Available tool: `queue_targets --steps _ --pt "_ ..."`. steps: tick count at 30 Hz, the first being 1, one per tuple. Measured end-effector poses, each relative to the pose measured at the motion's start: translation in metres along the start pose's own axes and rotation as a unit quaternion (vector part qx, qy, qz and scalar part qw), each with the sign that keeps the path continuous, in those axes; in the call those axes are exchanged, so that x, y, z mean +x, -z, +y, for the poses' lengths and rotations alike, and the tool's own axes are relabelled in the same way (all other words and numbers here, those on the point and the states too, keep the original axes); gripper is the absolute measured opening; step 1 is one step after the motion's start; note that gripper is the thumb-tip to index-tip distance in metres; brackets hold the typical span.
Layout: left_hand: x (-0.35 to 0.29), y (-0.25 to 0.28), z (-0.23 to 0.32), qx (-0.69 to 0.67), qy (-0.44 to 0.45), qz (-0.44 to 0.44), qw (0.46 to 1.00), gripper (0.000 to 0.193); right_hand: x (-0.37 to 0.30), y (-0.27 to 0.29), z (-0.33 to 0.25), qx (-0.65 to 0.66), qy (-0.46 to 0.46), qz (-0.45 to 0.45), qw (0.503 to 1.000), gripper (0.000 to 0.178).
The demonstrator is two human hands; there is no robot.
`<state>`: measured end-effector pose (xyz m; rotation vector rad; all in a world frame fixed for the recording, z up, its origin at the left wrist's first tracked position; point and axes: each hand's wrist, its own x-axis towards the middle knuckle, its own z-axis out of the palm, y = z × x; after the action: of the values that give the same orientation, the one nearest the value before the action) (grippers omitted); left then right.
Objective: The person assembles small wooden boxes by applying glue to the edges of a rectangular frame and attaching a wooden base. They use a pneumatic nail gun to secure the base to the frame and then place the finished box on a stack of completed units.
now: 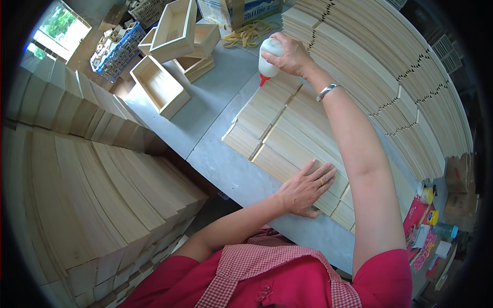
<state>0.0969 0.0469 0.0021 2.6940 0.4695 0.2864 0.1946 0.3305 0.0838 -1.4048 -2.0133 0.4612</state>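
Note:
My right hand (295,55) grips a white squeeze bottle (271,56), tipped so its red nozzle (264,80) points down at the far left edge of the laid-out boards. Pale wooden boards (287,146) lie flat side by side on the grey tabletop, with notched joints running between the rows. A whitish line of glue (239,114) shows along their left edge. My left hand (310,189) rests flat on the near boards, fingers stretched out, holding nothing.
Open wooden boxes (160,86) stand at the table's far left, beside yellow rubber bands (250,34). Tall stacks of boards rise on the right (359,66) and left (87,179). A blue-rimmed basket (120,51) holds wooden pieces. Jars and small items (433,217) crowd the right end.

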Motion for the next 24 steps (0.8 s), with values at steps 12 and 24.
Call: queue_targets --steps 12,24 --pt "0.002 0.004 0.001 0.000 0.001 -0.016 1.000 0.101 0.008 0.012 0.021 -0.030 0.009 0.034 0.999 0.058" --pt "0.003 0.004 -0.001 -0.003 0.001 -0.015 1.000 0.100 0.010 0.023 0.039 -0.038 0.026 0.096 0.994 0.056"
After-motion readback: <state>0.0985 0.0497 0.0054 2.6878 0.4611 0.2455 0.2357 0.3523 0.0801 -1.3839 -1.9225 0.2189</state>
